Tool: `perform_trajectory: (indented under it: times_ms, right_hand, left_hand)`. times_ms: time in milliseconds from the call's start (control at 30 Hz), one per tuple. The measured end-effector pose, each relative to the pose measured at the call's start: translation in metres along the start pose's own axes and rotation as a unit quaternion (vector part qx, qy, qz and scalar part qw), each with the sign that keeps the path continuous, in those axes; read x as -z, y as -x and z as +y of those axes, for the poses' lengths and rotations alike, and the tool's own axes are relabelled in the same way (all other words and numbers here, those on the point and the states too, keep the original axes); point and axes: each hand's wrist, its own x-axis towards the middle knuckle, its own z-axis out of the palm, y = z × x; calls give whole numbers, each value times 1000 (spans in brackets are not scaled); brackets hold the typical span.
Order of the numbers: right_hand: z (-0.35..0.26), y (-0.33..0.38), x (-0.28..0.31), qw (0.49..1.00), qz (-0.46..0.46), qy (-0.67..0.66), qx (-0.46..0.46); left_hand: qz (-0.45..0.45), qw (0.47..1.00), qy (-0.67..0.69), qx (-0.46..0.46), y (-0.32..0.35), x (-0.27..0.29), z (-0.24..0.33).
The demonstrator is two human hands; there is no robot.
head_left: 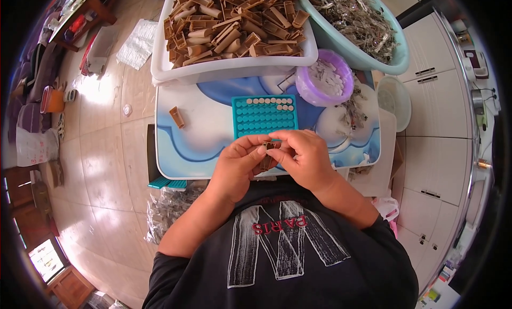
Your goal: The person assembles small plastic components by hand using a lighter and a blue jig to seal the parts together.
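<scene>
On the desk (pixel 197 143), a stray brown clip piece (pixel 177 117) lies far left. Our left hand (pixel 239 162) and right hand (pixel 305 154) meet near us, fingers closed on one small brown piece (pixel 268 147), just short of the teal tray (pixel 264 117). We judge steady, aligned pinching serves best; wrists bent inward.

Glossy beige tiled floor (pixel 106 165) catches glare; white cabinets (pixel 434 165) stand right.

The blue-and-white surface (pixel 202 143) carries a teal tray (pixel 263 116), a purple bowl (pixel 324 77), one loose brown piece (pixel 177 117) and a white bin (pixel 224 69)
</scene>
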Motion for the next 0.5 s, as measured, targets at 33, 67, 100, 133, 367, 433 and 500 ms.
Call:
perform_trajectory:
  times_ms: [33,67,100,133,367,433,500]
  right_hand:
    - [-1,1,1,1000,-21,6,-15]
    - [-1,1,3,999,-41,12,-30]
    - [2,1,3,999,-42,13,-29]
    - [7,1,1,997,-7,-34,-65]
    - [61,-14,-1,976,88,199,-24]
    - [64,-14,-5,961,100,256,-4]
    - [65,-13,-8,955,86,285,-12]
  left_hand:
    - [1,1000,2,-1,2,1,-1]
    - [3,1000,7,0,3,1,-3]
    - [5,1000,12,1,4,1,-4]
    - [4,1000,13,1,4,-1,-4]
    - [76,996,42,-23,0,2,1]
    - [81,995,48,-42,-1,3,1]
    - [83,995,49,-40,-1,4,2]
